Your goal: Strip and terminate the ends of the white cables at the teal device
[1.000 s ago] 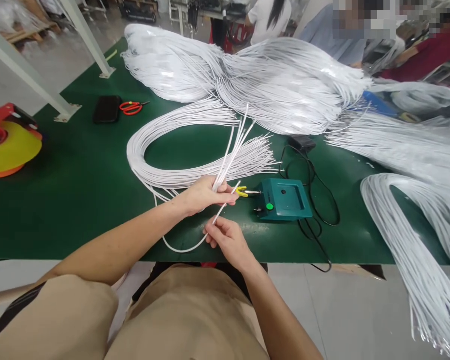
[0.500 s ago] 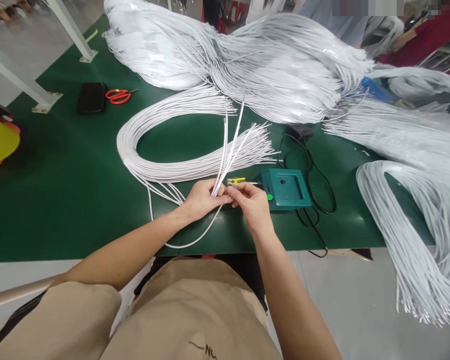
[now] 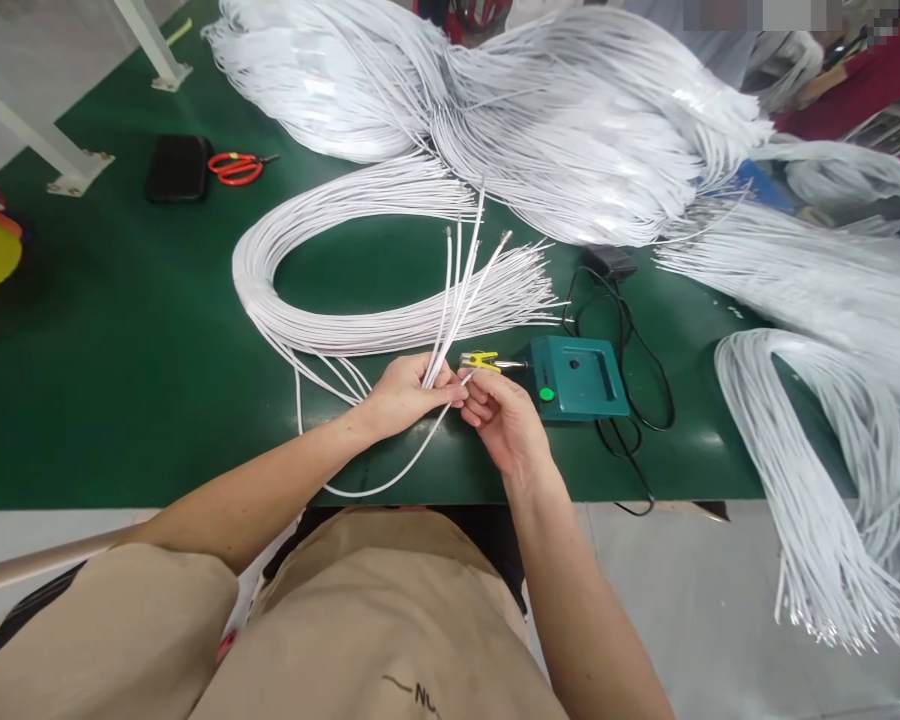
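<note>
My left hand (image 3: 412,390) is closed around several white cables (image 3: 461,295), whose tips stick up and fan out above the fist. One white cable (image 3: 397,492) loops down near the table's front edge and rises between my hands. Its tip shows at the fingers of my right hand (image 3: 504,408). Those fingers are curled in and pinch this cable near its end, close to my left thumb. Just beyond my right fingertips is a yellow clip (image 3: 481,361) on a metal rod from a teal box (image 3: 581,378) with a green button.
A curved bundle of white cables (image 3: 255,270) lies ahead on the green table (image 3: 120,400). Large cable heaps (image 3: 592,120) fill the back. Another bundle (image 3: 787,470) hangs over the right edge. Red-handled scissors (image 3: 236,169), a black case (image 3: 178,168) and a black adapter (image 3: 609,262) lie about.
My right hand has turned palm upward and its fingers have shifted, so the looped cable's tip now shows. The tips above my left hand are spread wider. The view has shifted slightly.
</note>
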Available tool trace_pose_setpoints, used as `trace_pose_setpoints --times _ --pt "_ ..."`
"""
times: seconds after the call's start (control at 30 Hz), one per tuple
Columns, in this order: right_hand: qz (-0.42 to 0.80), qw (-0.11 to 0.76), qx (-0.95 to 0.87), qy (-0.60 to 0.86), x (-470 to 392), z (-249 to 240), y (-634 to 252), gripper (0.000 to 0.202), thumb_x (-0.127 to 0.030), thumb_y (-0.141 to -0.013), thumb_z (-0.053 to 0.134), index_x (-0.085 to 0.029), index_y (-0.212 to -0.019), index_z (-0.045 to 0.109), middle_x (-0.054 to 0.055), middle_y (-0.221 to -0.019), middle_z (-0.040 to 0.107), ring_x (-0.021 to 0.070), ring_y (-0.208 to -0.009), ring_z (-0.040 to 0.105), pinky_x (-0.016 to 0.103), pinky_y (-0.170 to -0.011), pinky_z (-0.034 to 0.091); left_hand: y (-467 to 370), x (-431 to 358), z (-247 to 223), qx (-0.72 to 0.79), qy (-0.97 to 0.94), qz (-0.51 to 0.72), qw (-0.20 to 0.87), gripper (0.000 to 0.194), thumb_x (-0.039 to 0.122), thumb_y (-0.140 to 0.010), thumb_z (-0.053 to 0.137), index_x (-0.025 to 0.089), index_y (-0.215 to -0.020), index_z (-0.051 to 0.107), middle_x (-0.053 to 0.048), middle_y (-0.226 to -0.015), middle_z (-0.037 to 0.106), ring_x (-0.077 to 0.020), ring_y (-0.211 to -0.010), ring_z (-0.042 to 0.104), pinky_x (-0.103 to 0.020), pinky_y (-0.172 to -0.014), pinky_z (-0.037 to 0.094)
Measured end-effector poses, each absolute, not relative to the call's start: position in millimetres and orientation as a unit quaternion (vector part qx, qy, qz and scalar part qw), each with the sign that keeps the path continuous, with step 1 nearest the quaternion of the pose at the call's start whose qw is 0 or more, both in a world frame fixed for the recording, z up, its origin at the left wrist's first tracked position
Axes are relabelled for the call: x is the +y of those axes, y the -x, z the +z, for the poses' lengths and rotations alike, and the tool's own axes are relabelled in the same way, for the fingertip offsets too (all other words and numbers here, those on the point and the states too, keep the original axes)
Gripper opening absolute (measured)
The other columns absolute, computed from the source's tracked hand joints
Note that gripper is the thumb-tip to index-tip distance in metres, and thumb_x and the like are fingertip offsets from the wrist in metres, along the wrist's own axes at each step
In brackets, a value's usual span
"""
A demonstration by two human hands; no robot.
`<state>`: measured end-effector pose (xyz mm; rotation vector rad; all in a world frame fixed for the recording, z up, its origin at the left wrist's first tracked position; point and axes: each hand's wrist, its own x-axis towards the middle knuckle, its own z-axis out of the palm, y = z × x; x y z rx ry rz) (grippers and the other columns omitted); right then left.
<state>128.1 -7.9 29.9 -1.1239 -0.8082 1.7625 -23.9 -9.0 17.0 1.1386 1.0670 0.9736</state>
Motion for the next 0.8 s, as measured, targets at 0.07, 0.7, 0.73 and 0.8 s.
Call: trace_pose_setpoints --times 0.07,0.7,0.73,0.8 --pt "0.675 0.447 -0.36 0.464 -7 33 -130 0.02 -0.028 -0.073 0.068 -0.016 -0.089 0.072 -0.007 -0.056 0.034 0.0055 -0.049 0.029 0.022 -0.048 0.033 23 -9 18 0.456 -0.49 0.416 0.615 0.037 0.03 -0.069 0.073 0.017 -0.063 0.039 0.003 -0.067 0.06 -0.0127 -0.066 0.066 -0.024 -0.065 0.047" --pt "0.584 0.474 -0.417 0.51 -10 28 -131 0.014 -0.029 -0.068 0.075 -0.018 -0.078 0.074 0.0 -0.074 0.068 0.0098 -0.063 0.053 0.025 -0.064 0.044 29 -8 19 0.42 -0.589 0.375 0.58 0.039 0.024 -0.082 0.059 0.017 -0.121 0.06 0.001 -0.077 0.059 -0.0109 -0.071 0.055 -0.022 -0.068 0.045" --pt "0.585 0.465 -0.42 0.515 -10 30 -131 0.014 -0.028 -0.068 0.074 -0.018 -0.077 0.074 0.0 -0.072 0.067 0.0096 -0.061 0.052 0.025 -0.064 0.044 29 -8 20 0.42 -0.596 0.37 0.576 0.039 0.024 -0.082 0.058 0.018 -0.12 0.061 0.0 -0.077 0.059 -0.0111 -0.072 0.055 -0.022 -0.069 0.044" --pt "0.566 0.455 -0.432 0.535 -11 34 -131 0.011 -0.027 -0.067 0.072 -0.017 -0.071 0.071 -0.001 -0.067 0.064 0.0093 -0.059 0.05 0.025 -0.062 0.043 30 -9 20 0.421 -0.607 0.362 0.568 0.039 0.023 -0.082 0.058 0.019 -0.12 0.062 0.001 -0.077 0.059 -0.0111 -0.072 0.055 -0.022 -0.07 0.044"
